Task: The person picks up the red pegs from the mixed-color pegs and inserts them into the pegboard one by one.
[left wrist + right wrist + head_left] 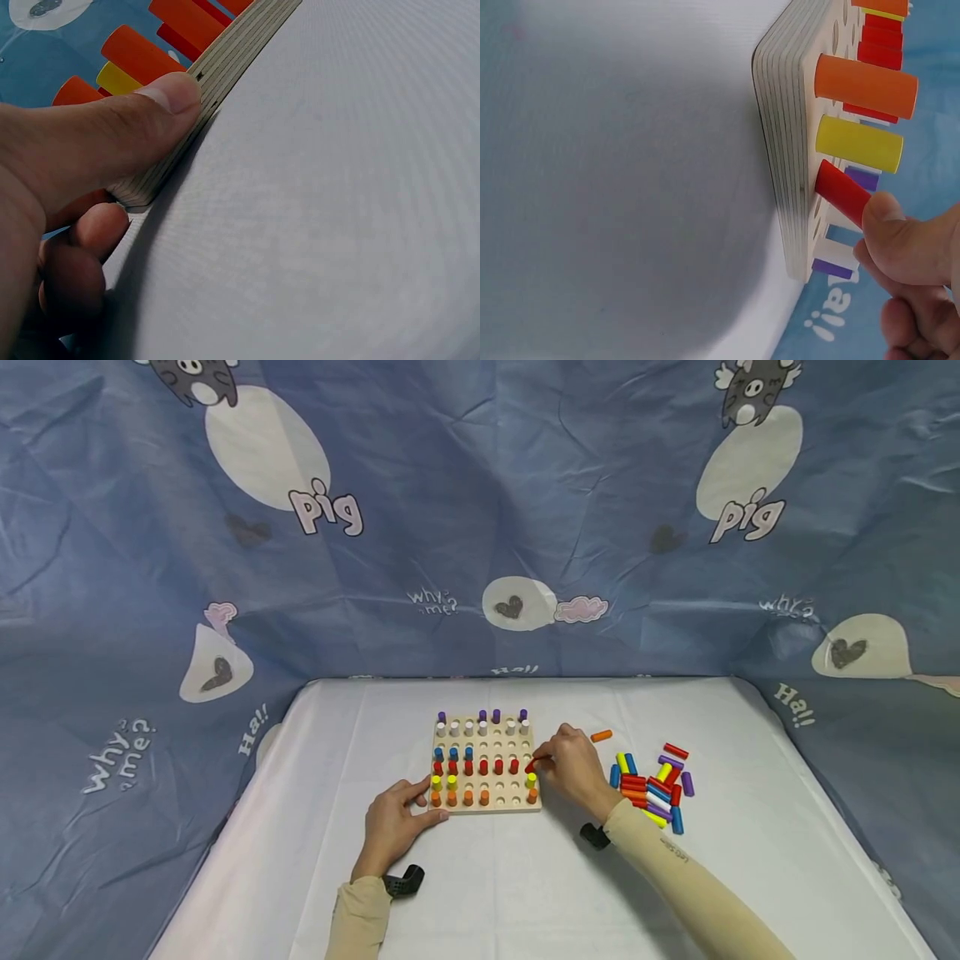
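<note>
A wooden pegboard (483, 808) lies on the table with rows of coloured pegs standing in it. My left hand (393, 822) holds its near left corner, the thumb (169, 94) along the front edge and the other fingers round at the left side. At the right edge, my right hand (573, 767) pinches a red peg (843, 193) between thumb and forefinger. That peg leans, its lower end right at a hole beside a yellow peg (859, 142). An orange peg (866, 86) stands in the row in front.
Right of the board lies a loose pile of pegs (633, 782) in red, blue, yellow, purple, white and orange. A single orange peg (602, 736) lies apart, behind the right hand. The white table (480, 885) ends at a blue printed cloth (420, 527) at the back and sides.
</note>
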A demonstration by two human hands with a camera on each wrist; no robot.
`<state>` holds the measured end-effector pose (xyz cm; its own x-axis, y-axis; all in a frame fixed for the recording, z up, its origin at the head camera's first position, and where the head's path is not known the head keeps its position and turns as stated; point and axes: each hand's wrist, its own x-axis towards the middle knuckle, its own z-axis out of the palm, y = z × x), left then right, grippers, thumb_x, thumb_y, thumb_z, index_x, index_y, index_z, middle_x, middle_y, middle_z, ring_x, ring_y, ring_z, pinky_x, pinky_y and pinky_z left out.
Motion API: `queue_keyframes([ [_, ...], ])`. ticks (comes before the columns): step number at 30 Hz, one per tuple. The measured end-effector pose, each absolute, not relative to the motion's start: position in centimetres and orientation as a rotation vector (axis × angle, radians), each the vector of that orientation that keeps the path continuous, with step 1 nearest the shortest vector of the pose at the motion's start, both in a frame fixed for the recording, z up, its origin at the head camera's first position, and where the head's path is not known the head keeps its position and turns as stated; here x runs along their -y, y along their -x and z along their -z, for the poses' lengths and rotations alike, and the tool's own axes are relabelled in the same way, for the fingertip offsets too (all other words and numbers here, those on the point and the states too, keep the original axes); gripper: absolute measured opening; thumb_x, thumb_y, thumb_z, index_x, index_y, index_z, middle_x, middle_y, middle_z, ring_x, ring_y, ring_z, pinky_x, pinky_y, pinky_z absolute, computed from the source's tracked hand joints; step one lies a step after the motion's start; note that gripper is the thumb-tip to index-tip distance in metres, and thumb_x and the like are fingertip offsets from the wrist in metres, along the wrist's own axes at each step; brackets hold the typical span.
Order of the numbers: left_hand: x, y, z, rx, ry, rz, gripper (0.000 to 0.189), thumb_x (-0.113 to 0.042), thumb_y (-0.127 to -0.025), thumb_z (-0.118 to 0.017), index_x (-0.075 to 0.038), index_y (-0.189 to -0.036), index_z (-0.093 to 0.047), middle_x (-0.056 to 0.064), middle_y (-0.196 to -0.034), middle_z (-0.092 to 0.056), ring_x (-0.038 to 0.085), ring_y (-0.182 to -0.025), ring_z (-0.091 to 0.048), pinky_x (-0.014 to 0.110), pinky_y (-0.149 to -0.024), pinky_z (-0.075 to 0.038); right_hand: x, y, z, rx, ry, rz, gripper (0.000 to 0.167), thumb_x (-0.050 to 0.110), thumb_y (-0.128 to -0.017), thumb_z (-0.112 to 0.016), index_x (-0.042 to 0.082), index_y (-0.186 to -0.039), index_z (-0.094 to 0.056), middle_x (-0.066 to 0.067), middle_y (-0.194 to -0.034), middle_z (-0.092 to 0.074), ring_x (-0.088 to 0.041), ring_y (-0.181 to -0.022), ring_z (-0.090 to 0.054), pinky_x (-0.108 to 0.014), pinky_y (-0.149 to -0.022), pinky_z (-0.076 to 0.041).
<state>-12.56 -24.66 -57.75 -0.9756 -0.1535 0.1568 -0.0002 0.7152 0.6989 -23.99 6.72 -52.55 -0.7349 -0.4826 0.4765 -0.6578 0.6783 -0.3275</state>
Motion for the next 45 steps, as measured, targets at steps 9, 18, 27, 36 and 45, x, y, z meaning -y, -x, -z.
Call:
queue_keyframes([
  [9, 24.7, 12.6, 57.6, 2.725, -0.122, 1.090, 0.073, -0.039, -0.072, -0.099, -0.015, -0.136, -0.074, -0.008, -0.079, -0.060, 0.008, -0.060, -0.040, 0.026, -0.059, -0.032, -6.3, 23.9, 52.6, 2.401, -1.004, -0.527, 0.020, -0.004, -0.070, -0.092, 0.012, -0.077, -0.084, 0.001, -0.070, -0.075, -0.018, -0.071, -0.056, -0.036, -0.071, -0.049],
  [18, 24.2, 12.6, 57.7, 2.708, -0.084, 1.096, 0.072, -0.037, -0.072, -0.099, -0.013, -0.135, -0.074, -0.008, -0.079, -0.060, 0.008, -0.060, -0.040, 0.025, -0.058, -0.032, -5.5, 23.5, 52.3, 2.447, -1.025, -0.405, 0.018, 0.001, -0.077, -0.092, 0.016, -0.073, -0.082, 0.003, -0.068, -0.073, -0.016, -0.072, -0.054, -0.033, -0.067, -0.045],
  [27, 24.3, 12.8, 57.6, 2.724, -0.090, 1.070, 0.072, -0.040, -0.073, -0.098, -0.014, -0.135, -0.074, -0.009, -0.079, -0.060, 0.008, -0.060, -0.040, 0.026, -0.058, -0.032, -5.3, 23.3, 52.1, 2.469, -0.991, -0.372, 0.017, 0.002, -0.077, -0.092, 0.016, -0.074, -0.083, 0.002, -0.069, -0.073, -0.017, -0.071, -0.054, -0.033, -0.065, -0.045],
  [36, 24.6, 12.6, 57.7, 2.719, -0.121, 1.108, 0.073, -0.039, -0.073, -0.098, -0.014, -0.136, -0.074, -0.008, -0.079, -0.060, 0.008, -0.060, -0.040, 0.026, -0.060, -0.032, -5.3, 23.0, 52.5, 2.410, -1.046, -0.311, 0.017, 0.001, -0.077, -0.092, 0.015, -0.082, -0.084, 0.001, -0.073, -0.076, -0.018, -0.073, -0.054, -0.032, -0.066, -0.045],
  [45, 24.5, 12.5, 57.8, 2.709, -0.135, 1.130, 0.072, -0.040, -0.073, -0.098, -0.015, -0.136, -0.074, -0.007, -0.080, -0.060, 0.008, -0.059, -0.039, 0.026, -0.059, -0.031, -7.3, 22.9, 51.1, 2.436, -1.044, -0.360, 0.028, -0.005, -0.076, -0.088, 0.011, -0.099, -0.085, -0.003, -0.084, -0.081, -0.021, -0.078, -0.057, -0.035, -0.069, -0.048],
])
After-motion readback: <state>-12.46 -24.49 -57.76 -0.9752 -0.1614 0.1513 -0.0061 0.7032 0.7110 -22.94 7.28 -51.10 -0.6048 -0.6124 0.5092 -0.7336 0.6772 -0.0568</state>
